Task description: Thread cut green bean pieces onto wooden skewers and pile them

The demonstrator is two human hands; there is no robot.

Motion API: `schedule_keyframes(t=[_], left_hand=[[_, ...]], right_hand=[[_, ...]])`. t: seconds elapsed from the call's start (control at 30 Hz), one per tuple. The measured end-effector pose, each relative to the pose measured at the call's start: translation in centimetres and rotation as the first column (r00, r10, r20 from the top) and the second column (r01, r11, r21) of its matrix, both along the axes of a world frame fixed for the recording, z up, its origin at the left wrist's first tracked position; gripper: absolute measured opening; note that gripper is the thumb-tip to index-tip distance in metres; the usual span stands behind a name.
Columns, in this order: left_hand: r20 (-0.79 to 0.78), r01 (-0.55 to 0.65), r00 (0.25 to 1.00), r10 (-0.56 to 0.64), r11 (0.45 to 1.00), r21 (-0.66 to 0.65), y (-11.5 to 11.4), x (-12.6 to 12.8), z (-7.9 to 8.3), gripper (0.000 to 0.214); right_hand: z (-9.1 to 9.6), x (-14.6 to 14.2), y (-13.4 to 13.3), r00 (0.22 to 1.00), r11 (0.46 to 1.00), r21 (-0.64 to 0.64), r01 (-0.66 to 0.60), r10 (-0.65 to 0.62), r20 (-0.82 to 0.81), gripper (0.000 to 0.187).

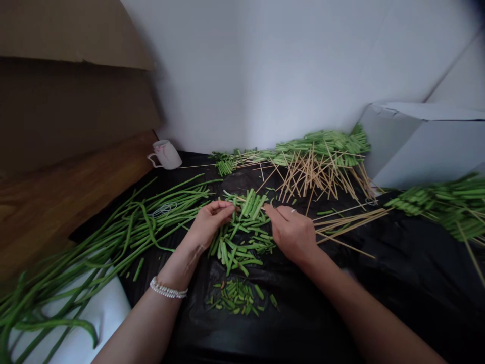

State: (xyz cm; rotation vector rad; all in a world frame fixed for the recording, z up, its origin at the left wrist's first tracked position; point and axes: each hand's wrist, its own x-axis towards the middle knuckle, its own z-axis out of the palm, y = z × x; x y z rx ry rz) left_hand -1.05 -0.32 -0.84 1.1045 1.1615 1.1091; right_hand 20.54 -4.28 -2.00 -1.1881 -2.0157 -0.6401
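Between my hands, several cut green bean pieces sit side by side, threaded on a thin bamboo skewer. My right hand, wearing a ring, is closed around the skewer just right of the pieces. At the other end, my left hand, with a pearl bracelet on its wrist, pinches a short bean piece by the skewer's tip; the fingers partly hide it. Loose cut bean pieces lie in a pile beneath both hands. Nearer me is a small heap of trimmed bean ends.
Long whole beans spread along the left, partly over a white surface. A mug stands behind them. Filled skewers are stacked at the wall, more filled skewers at right. Bare skewers lie right of my hand. A white box stands back right.
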Motion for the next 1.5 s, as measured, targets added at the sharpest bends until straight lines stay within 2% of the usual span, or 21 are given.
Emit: schedule_keyframes(t=[0.1,0.27,0.63,0.97,1.13,1.3,1.5], left_hand=[[0.284,0.021,0.959,0.02,0.99,-0.14,0.33,-0.26,-0.17,0.024],[0.427,0.045,0.902,0.058,0.973,-0.226,0.35,-0.23,0.01,0.01],[0.434,0.045,0.899,0.052,0.977,-0.208,0.46,-0.29,-0.15,0.008],[0.381,-0.05,0.917,0.117,0.982,-0.182,0.45,-0.13,-0.31,0.014],[0.414,0.016,0.908,0.071,0.979,-0.202,0.37,0.05,-0.65,0.013],[0.398,0.082,0.917,0.008,0.975,-0.208,0.01,0.49,-0.34,0.013],[0.359,0.084,0.933,-0.011,0.978,-0.189,-0.22,0.64,-0.04,0.015]], right_hand=[[-0.15,-0.19,-0.06,1.0,1.0,-0.021,-0.018,0.019,0.02,0.031],[-0.32,-0.46,-0.14,0.998,0.999,-0.032,-0.031,0.032,0.047,0.031],[-0.7,-0.45,-0.01,0.996,0.999,-0.038,-0.015,0.018,0.084,0.031],[-0.65,-0.62,-0.23,0.996,1.0,-0.021,-0.006,0.008,0.094,0.03],[-0.84,-0.65,-0.33,0.996,0.998,-0.064,-0.017,0.023,0.09,0.033],[-0.78,-0.75,-0.45,0.996,0.998,-0.066,-0.024,0.03,0.085,0.033],[-0.68,-0.85,-0.55,0.997,0.997,-0.061,-0.037,0.04,0.063,0.032]])
